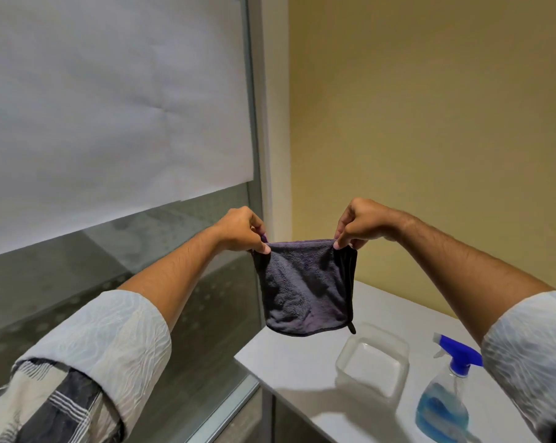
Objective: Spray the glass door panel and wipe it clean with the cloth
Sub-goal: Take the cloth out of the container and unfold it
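Observation:
A dark purple-grey cloth [305, 286] hangs folded in the air in the middle of the view. My left hand [243, 230] pinches its upper left corner and my right hand [363, 223] pinches its upper right corner, so the top edge is stretched taut between them. The glass door panel [142, 276] fills the left side, its upper part covered by white paper [110, 107]; fine droplets speckle the bare glass below the paper. A clear spray bottle [446, 398] with a blue trigger head and blue liquid stands on the white counter at lower right, apart from both hands.
A white counter [302, 356] runs along the yellow wall [430, 123] on the right. An empty clear plastic container [372, 366] sits on it beside the spray bottle. A metal door frame [257, 155] separates glass from wall.

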Available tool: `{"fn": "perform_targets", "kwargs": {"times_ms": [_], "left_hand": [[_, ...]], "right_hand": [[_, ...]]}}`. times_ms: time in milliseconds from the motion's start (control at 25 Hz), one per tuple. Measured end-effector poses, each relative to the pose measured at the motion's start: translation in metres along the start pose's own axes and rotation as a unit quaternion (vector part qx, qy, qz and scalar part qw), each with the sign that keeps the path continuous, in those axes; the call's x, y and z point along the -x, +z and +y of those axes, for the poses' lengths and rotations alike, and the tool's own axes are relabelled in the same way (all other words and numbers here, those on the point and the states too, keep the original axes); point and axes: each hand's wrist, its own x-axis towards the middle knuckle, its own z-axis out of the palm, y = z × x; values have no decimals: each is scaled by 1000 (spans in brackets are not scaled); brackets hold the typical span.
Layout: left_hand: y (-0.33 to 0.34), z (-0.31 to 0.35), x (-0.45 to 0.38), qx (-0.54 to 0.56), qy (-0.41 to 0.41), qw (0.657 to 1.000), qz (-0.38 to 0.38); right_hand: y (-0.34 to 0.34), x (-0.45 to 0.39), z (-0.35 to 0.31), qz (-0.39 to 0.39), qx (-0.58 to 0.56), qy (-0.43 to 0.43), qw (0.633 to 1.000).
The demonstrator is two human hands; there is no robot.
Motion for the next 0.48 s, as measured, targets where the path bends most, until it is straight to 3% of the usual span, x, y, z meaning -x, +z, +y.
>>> {"fn": "perform_targets", "kwargs": {"times_ms": [480], "left_hand": [[-102, -106, 209, 28, -209, 972, 102]], "right_hand": [[115, 13, -190, -115, -1, -190, 975]]}}
